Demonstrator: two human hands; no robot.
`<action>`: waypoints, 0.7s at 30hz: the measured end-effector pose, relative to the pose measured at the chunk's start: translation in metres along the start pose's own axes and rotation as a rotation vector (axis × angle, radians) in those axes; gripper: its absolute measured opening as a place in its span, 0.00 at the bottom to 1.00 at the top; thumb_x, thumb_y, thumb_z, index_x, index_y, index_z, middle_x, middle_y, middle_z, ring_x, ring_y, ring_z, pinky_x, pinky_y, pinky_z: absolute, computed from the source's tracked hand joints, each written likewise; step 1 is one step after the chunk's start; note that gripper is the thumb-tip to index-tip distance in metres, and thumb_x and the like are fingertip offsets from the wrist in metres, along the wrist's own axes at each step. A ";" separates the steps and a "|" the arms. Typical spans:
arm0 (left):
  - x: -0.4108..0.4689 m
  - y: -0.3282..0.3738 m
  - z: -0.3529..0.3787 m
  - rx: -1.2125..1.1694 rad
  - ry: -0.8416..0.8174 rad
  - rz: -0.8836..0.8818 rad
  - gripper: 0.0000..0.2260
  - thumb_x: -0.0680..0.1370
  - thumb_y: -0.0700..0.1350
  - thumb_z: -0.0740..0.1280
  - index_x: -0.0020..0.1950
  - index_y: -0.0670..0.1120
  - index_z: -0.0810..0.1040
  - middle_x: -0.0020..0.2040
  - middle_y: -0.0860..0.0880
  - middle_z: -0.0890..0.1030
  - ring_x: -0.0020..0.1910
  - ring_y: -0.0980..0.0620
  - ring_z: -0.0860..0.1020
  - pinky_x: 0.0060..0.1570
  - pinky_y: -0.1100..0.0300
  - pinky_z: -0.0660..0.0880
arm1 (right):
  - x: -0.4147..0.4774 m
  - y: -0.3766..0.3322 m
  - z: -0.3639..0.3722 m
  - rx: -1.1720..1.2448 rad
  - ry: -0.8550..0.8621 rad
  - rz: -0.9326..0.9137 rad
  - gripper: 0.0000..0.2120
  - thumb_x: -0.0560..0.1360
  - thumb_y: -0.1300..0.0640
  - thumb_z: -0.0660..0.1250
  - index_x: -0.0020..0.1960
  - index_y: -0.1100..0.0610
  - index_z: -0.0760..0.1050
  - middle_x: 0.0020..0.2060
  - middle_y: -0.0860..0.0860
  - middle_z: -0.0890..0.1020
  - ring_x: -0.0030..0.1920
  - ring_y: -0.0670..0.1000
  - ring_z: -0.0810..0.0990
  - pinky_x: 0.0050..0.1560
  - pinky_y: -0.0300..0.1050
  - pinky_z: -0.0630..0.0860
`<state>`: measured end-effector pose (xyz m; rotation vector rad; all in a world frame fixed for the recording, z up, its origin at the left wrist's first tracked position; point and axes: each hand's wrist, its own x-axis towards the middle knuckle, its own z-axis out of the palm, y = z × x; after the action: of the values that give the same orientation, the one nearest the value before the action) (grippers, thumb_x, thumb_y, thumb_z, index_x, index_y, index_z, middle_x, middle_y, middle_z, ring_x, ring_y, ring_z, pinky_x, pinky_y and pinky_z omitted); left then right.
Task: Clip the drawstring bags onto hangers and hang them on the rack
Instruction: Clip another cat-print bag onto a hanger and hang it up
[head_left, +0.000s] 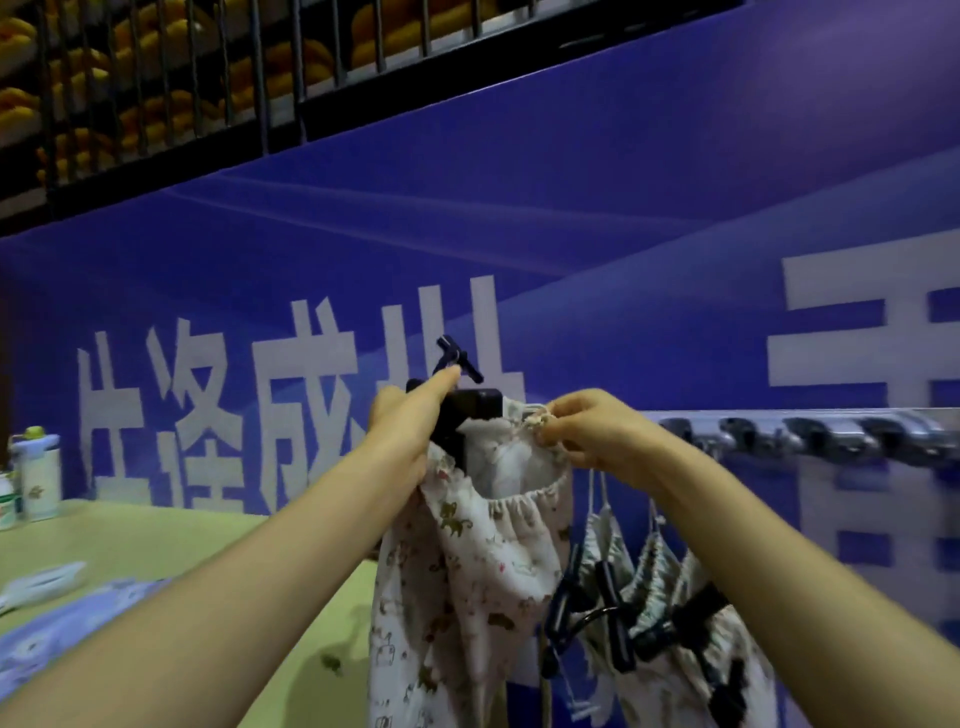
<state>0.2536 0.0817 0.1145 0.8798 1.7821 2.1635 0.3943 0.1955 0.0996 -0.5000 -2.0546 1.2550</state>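
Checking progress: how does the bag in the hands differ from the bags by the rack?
The held bag is up in both hands, mouth spread open; the hung bags dangle low by the rack. The held one shows small animal prints; the hung ones look darker-patterned. All are light fabric with black clips.

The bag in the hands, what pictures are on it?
The bag is white with small brown animal prints, shown in the head view.

I see my left hand (410, 421) gripping the black hanger (470, 410) — my right hand (582, 431) pinches the drawstring bag (467, 571) at its gathered rim, near the rack (831, 436).
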 end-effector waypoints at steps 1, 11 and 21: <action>-0.001 -0.006 0.008 0.001 -0.028 -0.028 0.31 0.73 0.55 0.69 0.67 0.35 0.68 0.64 0.40 0.73 0.60 0.42 0.72 0.51 0.52 0.67 | -0.002 0.008 -0.007 0.020 0.030 0.022 0.10 0.74 0.67 0.65 0.36 0.58 0.77 0.27 0.48 0.78 0.30 0.44 0.76 0.29 0.33 0.73; -0.025 -0.055 0.123 -0.095 -0.246 -0.216 0.28 0.74 0.52 0.69 0.66 0.37 0.69 0.60 0.45 0.74 0.60 0.44 0.73 0.51 0.56 0.66 | -0.058 0.083 -0.114 0.188 0.298 0.140 0.07 0.74 0.63 0.68 0.38 0.60 0.80 0.31 0.55 0.75 0.27 0.47 0.72 0.30 0.38 0.69; -0.071 -0.090 0.227 -0.143 -0.496 -0.382 0.35 0.71 0.57 0.71 0.70 0.40 0.65 0.68 0.41 0.72 0.64 0.40 0.72 0.61 0.48 0.70 | -0.097 0.107 -0.178 0.091 0.528 0.170 0.09 0.76 0.53 0.66 0.46 0.59 0.78 0.32 0.52 0.74 0.31 0.47 0.70 0.30 0.38 0.66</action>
<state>0.4187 0.2548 0.0281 0.8611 1.3956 1.6326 0.5869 0.2970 0.0274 -0.8741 -1.5305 1.1525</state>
